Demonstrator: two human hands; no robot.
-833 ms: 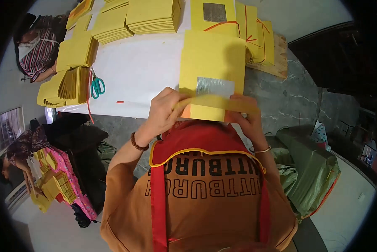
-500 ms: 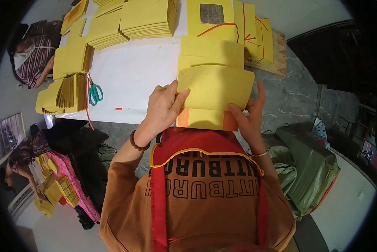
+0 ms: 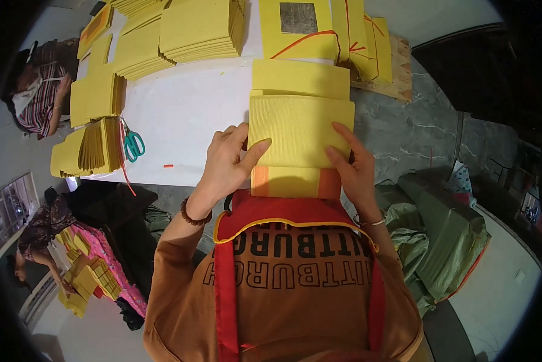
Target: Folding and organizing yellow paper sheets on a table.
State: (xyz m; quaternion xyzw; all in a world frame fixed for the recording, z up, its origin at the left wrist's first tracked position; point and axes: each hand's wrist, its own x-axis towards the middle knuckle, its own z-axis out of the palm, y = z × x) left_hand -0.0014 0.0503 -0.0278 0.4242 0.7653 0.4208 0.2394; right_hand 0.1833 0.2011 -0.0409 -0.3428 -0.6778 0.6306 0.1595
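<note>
A stack of yellow paper sheets (image 3: 300, 130) lies in front of me at the near table edge, its top sheet finely ribbed. My left hand (image 3: 230, 158) grips its left edge, thumb on top and fingers at the side. At the right edge, my right hand (image 3: 354, 163) has thumb and forefinger on the top sheet; its other fingers are partly hidden. Toward me, a yellow piece with orange end bands (image 3: 295, 182) juts from under the stack. More yellow paper (image 3: 300, 77) shows just beyond it.
Thick yellow paper stacks (image 3: 198, 27) stand along the far side of the white table (image 3: 180, 114). Green-handled scissors (image 3: 133, 146) lie at left beside red string. Red-tied yellow bundles (image 3: 376, 51) sit at the far right. Two other people work at the left. Green wrapped bales (image 3: 446, 235) stand on the right.
The top paper's raised, skewed right side has come down square with the stack. My right forefinger has moved from off the edge onto the sheet. My left hand still holds the left edge.
</note>
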